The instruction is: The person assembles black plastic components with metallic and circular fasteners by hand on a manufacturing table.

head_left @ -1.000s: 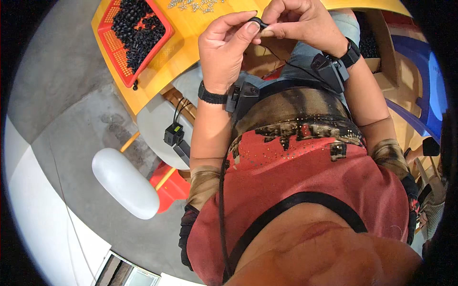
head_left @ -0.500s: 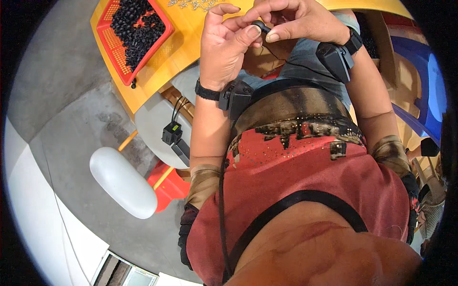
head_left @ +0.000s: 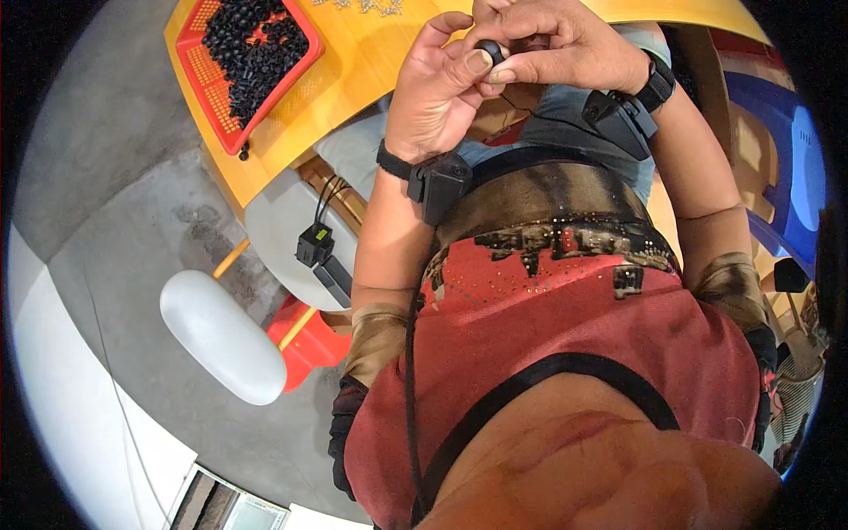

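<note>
Both hands sit slightly higher than before. From the head view, left hand (head_left: 437, 97) and right hand (head_left: 565, 49) pinch a small black part (head_left: 488, 49) above the yellow surface (head_left: 371, 62); fitting seems underway, needing fine alignment.

A small assembly workshop is showing here: a red basket (head_left: 252, 66) is holding many black parts on a yellow counter (head_left: 353, 84), standing over a bare concrete floor (head_left: 106, 185).
</note>
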`<action>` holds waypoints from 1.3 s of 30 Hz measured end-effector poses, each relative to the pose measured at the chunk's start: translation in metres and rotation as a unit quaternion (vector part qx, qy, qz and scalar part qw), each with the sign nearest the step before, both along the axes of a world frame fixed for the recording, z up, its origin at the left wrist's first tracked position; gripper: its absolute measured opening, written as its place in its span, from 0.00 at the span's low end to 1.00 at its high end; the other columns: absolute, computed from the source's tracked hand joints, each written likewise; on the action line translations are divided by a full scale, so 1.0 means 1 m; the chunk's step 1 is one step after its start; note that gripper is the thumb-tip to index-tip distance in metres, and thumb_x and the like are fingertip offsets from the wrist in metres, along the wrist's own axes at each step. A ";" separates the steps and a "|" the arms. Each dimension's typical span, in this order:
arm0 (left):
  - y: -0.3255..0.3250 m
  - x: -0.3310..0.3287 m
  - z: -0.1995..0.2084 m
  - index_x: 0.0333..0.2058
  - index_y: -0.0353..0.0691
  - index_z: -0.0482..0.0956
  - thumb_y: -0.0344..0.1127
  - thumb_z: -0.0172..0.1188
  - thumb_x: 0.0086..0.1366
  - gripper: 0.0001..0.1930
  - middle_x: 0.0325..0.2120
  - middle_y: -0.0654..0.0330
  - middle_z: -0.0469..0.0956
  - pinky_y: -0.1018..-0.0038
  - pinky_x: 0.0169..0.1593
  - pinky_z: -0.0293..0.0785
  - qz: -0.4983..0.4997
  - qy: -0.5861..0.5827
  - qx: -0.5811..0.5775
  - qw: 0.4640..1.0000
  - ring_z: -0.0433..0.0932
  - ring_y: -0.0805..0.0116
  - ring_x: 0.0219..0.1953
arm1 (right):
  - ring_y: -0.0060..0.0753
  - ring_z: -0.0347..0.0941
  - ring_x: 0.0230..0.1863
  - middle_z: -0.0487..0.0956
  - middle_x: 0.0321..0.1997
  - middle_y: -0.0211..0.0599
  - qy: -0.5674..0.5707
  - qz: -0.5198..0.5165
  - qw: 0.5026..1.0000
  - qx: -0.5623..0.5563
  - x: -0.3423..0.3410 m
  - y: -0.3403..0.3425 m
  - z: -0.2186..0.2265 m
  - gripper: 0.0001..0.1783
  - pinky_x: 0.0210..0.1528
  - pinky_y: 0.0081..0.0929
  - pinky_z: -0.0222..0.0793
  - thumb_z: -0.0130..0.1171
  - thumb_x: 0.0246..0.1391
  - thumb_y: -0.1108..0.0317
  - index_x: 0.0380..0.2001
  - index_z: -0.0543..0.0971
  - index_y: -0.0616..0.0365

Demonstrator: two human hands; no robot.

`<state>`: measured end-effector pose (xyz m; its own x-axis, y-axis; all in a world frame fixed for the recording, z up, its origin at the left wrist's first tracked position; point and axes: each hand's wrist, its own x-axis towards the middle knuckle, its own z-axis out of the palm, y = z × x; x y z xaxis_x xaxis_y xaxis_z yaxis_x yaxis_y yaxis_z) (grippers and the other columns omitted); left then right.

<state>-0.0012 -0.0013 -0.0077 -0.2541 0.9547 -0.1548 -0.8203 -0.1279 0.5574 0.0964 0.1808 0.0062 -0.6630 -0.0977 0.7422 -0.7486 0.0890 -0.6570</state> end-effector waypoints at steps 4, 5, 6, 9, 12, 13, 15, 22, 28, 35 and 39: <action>-0.001 0.000 -0.017 0.57 0.42 0.69 0.25 0.66 0.67 0.22 0.45 0.53 0.81 0.71 0.42 0.79 -0.030 -0.084 0.034 0.995 0.81 0.64 0.45 | 0.34 0.75 0.38 0.79 0.35 0.38 0.015 -0.026 0.999 0.024 -0.002 -0.001 -0.001 0.15 0.41 0.30 0.70 0.73 0.54 0.72 0.45 0.86 0.62; -0.002 0.000 -0.019 0.57 0.42 0.69 0.25 0.66 0.67 0.22 0.45 0.53 0.81 0.71 0.42 0.79 -0.030 -0.085 0.034 0.995 0.81 0.64 0.45 | 0.34 0.75 0.38 0.79 0.35 0.38 0.014 -0.025 0.999 0.024 -0.001 -0.002 -0.002 0.15 0.41 0.30 0.70 0.73 0.54 0.72 0.45 0.86 0.62; -0.003 0.000 -0.021 0.57 0.42 0.69 0.24 0.66 0.67 0.23 0.45 0.53 0.80 0.70 0.43 0.79 -0.037 -0.103 0.038 0.993 0.81 0.64 0.45 | 0.35 0.75 0.38 0.79 0.35 0.39 0.017 -0.023 0.999 0.032 -0.001 -0.002 -0.001 0.14 0.42 0.31 0.70 0.73 0.53 0.72 0.44 0.86 0.62; -0.004 0.003 -0.021 0.57 0.42 0.69 0.23 0.66 0.66 0.24 0.45 0.54 0.80 0.69 0.45 0.80 -0.036 -0.096 0.044 0.994 0.81 0.63 0.45 | 0.37 0.75 0.39 0.79 0.36 0.39 0.027 -0.025 0.998 0.052 -0.001 -0.003 -0.004 0.14 0.43 0.32 0.70 0.73 0.53 0.72 0.43 0.86 0.63; -0.008 0.007 -0.018 0.57 0.42 0.69 0.22 0.67 0.65 0.24 0.44 0.55 0.80 0.69 0.47 0.81 -0.016 -0.060 0.033 0.998 0.81 0.63 0.46 | 0.39 0.75 0.40 0.79 0.36 0.40 -0.102 -0.030 0.993 0.046 0.014 -0.008 0.021 0.15 0.43 0.33 0.70 0.73 0.53 0.71 0.43 0.85 0.63; -0.009 0.007 -0.019 0.57 0.42 0.69 0.22 0.67 0.65 0.25 0.43 0.55 0.80 0.69 0.47 0.81 -0.004 -0.048 0.023 0.999 0.81 0.63 0.47 | 0.40 0.75 0.40 0.79 0.36 0.41 -0.237 -0.030 0.971 0.029 0.020 -0.009 0.029 0.15 0.43 0.34 0.70 0.73 0.53 0.70 0.44 0.85 0.63; -0.007 0.006 -0.023 0.57 0.42 0.69 0.22 0.67 0.65 0.25 0.43 0.55 0.80 0.69 0.48 0.81 -0.009 -0.051 0.037 0.998 0.81 0.64 0.47 | 0.41 0.74 0.39 0.79 0.36 0.42 -0.089 -0.058 0.993 0.060 0.006 -0.008 0.008 0.16 0.43 0.35 0.70 0.73 0.53 0.69 0.44 0.85 0.63; -0.008 0.009 -0.004 0.62 0.41 0.66 0.30 0.71 0.64 0.31 0.42 0.59 0.80 0.71 0.47 0.79 -0.037 0.003 0.057 0.998 0.80 0.69 0.45 | 0.47 0.74 0.38 0.77 0.35 0.46 0.079 -0.082 0.982 0.152 0.007 0.000 0.005 0.15 0.42 0.37 0.70 0.71 0.54 0.68 0.43 0.84 0.64; -0.010 0.007 -0.002 0.64 0.39 0.66 0.32 0.70 0.65 0.31 0.44 0.60 0.80 0.73 0.43 0.76 -0.040 -0.005 0.033 0.999 0.79 0.70 0.45 | 0.50 0.74 0.37 0.77 0.32 0.48 -0.079 0.012 0.996 -0.042 0.014 -0.014 0.012 0.13 0.41 0.38 0.71 0.70 0.54 0.68 0.38 0.83 0.67; -0.011 0.012 -0.003 0.66 0.40 0.64 0.34 0.69 0.65 0.34 0.47 0.61 0.78 0.72 0.42 0.75 -0.036 -0.005 0.014 0.999 0.78 0.71 0.42 | 0.51 0.76 0.38 0.79 0.35 0.50 0.098 -0.079 0.977 0.173 0.003 0.001 0.002 0.12 0.39 0.39 0.73 0.70 0.54 0.69 0.37 0.83 0.66; -0.012 0.016 0.000 0.67 0.40 0.63 0.33 0.69 0.65 0.34 0.50 0.61 0.77 0.70 0.44 0.75 -0.034 -0.008 0.023 0.999 0.78 0.69 0.43 | 0.52 0.77 0.39 0.81 0.38 0.50 0.108 -0.060 0.976 0.177 0.002 0.000 0.011 0.12 0.40 0.39 0.74 0.70 0.54 0.69 0.38 0.84 0.66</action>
